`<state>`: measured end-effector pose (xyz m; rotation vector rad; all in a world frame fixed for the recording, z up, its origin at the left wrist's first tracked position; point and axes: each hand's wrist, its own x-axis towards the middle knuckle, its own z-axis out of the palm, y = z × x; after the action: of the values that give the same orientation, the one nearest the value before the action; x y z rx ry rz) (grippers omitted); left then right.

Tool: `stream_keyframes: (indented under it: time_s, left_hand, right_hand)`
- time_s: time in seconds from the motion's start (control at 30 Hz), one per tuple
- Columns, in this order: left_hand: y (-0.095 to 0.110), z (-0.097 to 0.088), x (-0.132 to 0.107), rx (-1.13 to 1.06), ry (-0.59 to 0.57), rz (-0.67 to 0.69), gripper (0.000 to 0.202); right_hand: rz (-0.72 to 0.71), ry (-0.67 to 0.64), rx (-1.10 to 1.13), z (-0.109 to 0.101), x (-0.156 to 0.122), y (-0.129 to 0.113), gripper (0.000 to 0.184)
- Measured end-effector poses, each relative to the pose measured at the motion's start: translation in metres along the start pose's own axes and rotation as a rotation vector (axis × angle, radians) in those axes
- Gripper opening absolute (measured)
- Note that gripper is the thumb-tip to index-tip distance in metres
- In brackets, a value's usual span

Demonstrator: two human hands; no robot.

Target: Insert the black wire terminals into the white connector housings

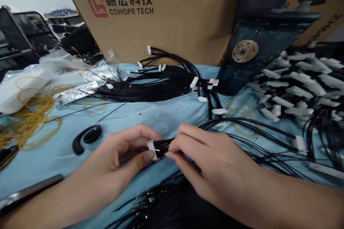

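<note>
Between the thumb and fingers of my left hand point(131, 154) is a white connector point(152, 149), held by its edges. Black wires point(163, 146) run out of its right side into my right hand point(206, 154), whose fingers pinch them close to the connector. From behind the right hand, more black wires point(249, 125) spread right toward another white connector point(299, 144). Below both hands lies a bundle of loose black wires with small metal ends point(150, 196). My right fingertips partly hide the wires they grip.
A long black wire bundle point(150, 86) with white connectors lies behind my hands, before a cardboard box point(166, 18). At right stand a dark blue cup point(247, 57) and a pile of white connectors point(295, 86). Rubber bands point(34, 107) and a black earpiece point(87, 137) lie left.
</note>
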<state>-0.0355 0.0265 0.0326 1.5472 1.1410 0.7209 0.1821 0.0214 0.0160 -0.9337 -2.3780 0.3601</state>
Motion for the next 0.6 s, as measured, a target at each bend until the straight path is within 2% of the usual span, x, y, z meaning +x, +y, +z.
stream_keyframes:
  time_s: [0.17, 0.4, 0.6]
  left_hand:
    - [0.002, -0.0006, -0.0023, -0.033, -0.041, -0.036, 0.016]
    - [-0.0022, 0.0013, -0.0041, 0.113, -0.036, 0.029, 0.013]
    - [0.0033, 0.0028, -0.0039, 0.172, -0.046, 0.041, 0.014]
  right_hand:
    - [-0.07, -0.033, -0.003, -0.0035, -0.0011, -0.0007, 0.021]
    - [-0.165, 0.046, -0.148, -0.0001, -0.0002, -0.0013, 0.023]
    - [-0.231, 0.049, -0.149, 0.0014, 0.0035, -0.0011, 0.027]
